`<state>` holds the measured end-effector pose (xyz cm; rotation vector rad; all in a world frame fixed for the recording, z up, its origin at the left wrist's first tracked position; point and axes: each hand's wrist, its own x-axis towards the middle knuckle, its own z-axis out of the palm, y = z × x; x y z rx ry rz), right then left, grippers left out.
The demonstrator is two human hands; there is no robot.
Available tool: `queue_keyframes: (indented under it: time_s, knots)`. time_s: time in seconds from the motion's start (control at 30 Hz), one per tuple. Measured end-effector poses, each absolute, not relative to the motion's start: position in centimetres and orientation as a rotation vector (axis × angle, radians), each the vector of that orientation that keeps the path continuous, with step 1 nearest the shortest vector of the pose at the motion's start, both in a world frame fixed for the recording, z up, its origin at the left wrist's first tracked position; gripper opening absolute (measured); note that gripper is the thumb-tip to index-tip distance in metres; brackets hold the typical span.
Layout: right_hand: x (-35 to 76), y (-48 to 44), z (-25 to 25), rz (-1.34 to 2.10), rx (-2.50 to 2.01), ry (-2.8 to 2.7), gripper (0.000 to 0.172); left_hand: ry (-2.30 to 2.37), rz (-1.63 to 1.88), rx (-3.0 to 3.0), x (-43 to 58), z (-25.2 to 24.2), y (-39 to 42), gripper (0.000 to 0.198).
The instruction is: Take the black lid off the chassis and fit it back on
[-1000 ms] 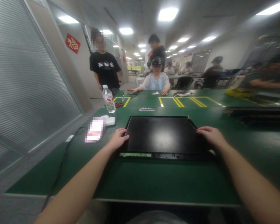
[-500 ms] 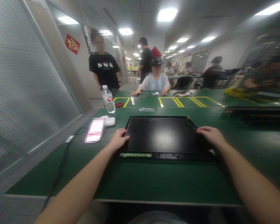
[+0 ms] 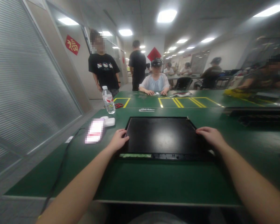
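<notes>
A flat black panel (image 3: 162,137) lies on the green table (image 3: 154,180) in front of me. A green strip (image 3: 135,155) runs along its near left edge. My left hand (image 3: 118,140) rests on the panel's left edge with its fingers curled over it. On the right edge, my right hand (image 3: 211,136) lies with fingers bent over the rim. Both hands grip the panel, which lies flat.
A phone (image 3: 94,131), a white case (image 3: 109,121) and a water bottle (image 3: 108,100) stand to the left; a black cable (image 3: 60,168) runs off the table's left edge. Red scissors (image 3: 118,105) lie beyond. A seated person (image 3: 155,81) faces me; others stand behind. Dark trays (image 3: 259,116) lie right.
My hands and the panel have stayed put. The person in black behind the seated one has walked left, and the seated person drew both hands in.
</notes>
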<state>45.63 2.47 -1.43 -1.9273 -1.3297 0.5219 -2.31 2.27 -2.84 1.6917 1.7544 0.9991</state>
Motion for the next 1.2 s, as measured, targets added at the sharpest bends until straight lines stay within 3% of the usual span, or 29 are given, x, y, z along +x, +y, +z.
queue_keyframes:
  time_s: [0.2, 1.2]
  knots:
    - [45.52, 2.47, -1.43, 0.517, -1.924, -1.331, 0.024, 1.853, 0.82, 1.843, -2.33, -3.0, 2.49, 0.047]
    - [45.66, 2.51, -1.49, 0.506, -1.923, -1.339, 0.021, 2.007, 0.71, 2.043, -2.66, -2.77, 2.52, 0.053]
